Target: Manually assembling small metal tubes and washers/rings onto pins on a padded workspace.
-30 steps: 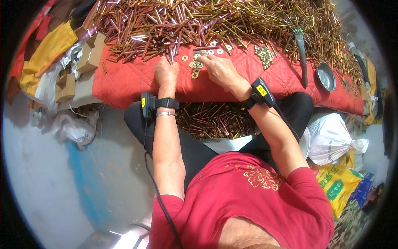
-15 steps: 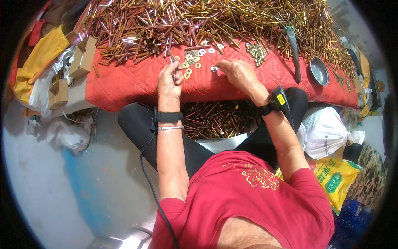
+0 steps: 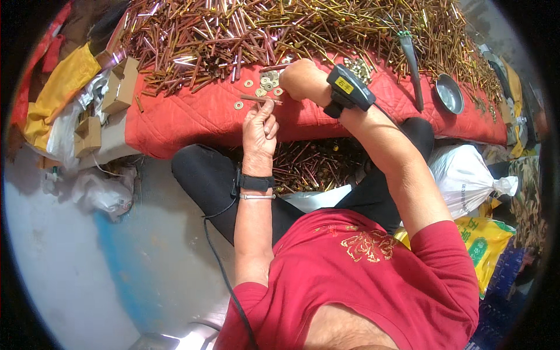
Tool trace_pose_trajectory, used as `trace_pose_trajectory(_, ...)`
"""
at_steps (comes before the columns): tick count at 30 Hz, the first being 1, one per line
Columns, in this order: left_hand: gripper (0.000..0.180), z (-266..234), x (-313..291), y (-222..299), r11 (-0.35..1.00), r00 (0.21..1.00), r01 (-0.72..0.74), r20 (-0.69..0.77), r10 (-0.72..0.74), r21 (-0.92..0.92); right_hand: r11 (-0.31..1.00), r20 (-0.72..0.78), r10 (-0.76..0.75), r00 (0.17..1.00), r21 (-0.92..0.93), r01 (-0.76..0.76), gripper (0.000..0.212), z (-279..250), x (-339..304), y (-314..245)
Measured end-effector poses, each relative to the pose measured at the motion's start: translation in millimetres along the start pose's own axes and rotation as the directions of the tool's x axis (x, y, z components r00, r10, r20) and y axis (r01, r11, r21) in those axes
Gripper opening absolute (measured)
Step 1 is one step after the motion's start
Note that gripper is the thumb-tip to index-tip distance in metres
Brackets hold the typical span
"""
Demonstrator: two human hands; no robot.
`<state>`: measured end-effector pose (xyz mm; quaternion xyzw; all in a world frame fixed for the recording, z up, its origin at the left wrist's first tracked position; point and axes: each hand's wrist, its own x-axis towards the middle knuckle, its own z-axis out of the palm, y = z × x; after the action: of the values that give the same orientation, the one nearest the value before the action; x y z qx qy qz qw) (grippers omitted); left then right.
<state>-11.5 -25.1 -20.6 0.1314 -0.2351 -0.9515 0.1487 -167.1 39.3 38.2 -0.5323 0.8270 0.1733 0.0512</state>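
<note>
Sticking out either side of the left hand [image 3: 260, 131], a thin coppery rod [image 3: 252, 97] is pinched in the closed fingertips, lying pretty much along the 9-to-3 o'clock line. Its right end is too small to be made out properly. A loose washer [image 3: 238, 105] is seen just below the rod's left end, somewhere around 10 to 11 o'clock from that hand. A little cluster of washers [image 3: 265, 81] is spread at 12 o'clock from the left hand, on a red quilted cover [image 3: 186, 116].

The right hand [image 3: 304, 79] is held at roughly 1 o'clock from the left one, right beside the cluster, with a chunky black device [image 3: 351, 86] strapped on at the wrist. The fingertips are mostly hidden by the hand itself, so whether anything is gripped there can't be told.

Out at 3 o'clock from the right hand, a pile of small brassy pieces [image 3: 360, 69] can be spotted, then a dark grey handle [image 3: 412, 70] and a round metal bowl [image 3: 449, 96]. A massive heap of rods [image 3: 221, 35] is piled across 12 o'clock of the view, and more rods [image 3: 309, 163] are seen beneath the cover's edge, at 4 o'clock from the left hand. A white plastic bag [image 3: 464, 181] is parked at 3 o'clock of the view.
</note>
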Motion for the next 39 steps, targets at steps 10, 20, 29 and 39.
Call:
trace_pose_trajectory(10,0.021,4,-12,2,0.996,0.997,0.074,-0.018,-0.073,0.056,0.172,-0.123,0.311,0.942,0.983,0.071,0.015,42,-102,16)
trace_pose_trajectory(20,0.024,11,-16,11,0.967,0.989,0.135,0.024,-0.144,0.216,0.044,-0.288,0.291,0.912,0.957,0.288,0.020,25,-117,14)
trace_pose_trajectory(29,0.019,14,-14,18,0.931,0.981,0.184,0.008,-0.196,0.316,0.095,-0.287,0.241,0.927,0.958,0.272,0.019,32,-117,24)
trace_pose_trajectory(39,0.012,-5,3,-12,0.999,0.990,-0.038,-0.135,0.036,-0.011,-0.036,-0.120,0.142,0.983,0.991,0.126,0.016,29,-115,15)
